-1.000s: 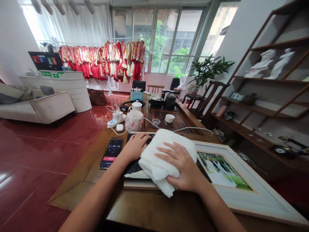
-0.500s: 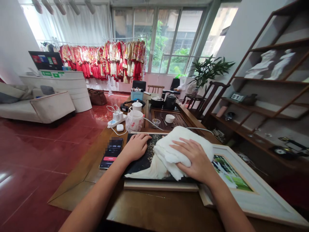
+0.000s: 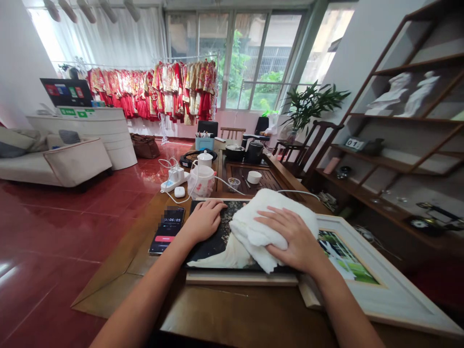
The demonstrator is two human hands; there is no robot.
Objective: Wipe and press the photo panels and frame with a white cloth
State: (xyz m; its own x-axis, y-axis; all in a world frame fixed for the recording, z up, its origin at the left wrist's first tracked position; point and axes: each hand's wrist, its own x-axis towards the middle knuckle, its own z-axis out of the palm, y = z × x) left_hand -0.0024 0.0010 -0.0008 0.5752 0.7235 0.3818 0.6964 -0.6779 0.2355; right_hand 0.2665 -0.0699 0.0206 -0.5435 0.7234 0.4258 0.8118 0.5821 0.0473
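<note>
Wooden table (image 3: 224, 314) carries a dark picture (image 3: 212, 246), on whose far corner the left hand (image 3: 203, 220) lies flat and open, while the right hand (image 3: 292, 239), fingers spread, presses a white towel (image 3: 253, 227) directly under its palm, a phone (image 3: 167, 229) lying just left of the left hand.

towel (image 3: 268, 227): soft white cloth
photo (image 3: 213, 244): glossy dark print
frame (image 3: 391, 290): matt white wood
worktop (image 3: 232, 314): smooth brown wood
</note>
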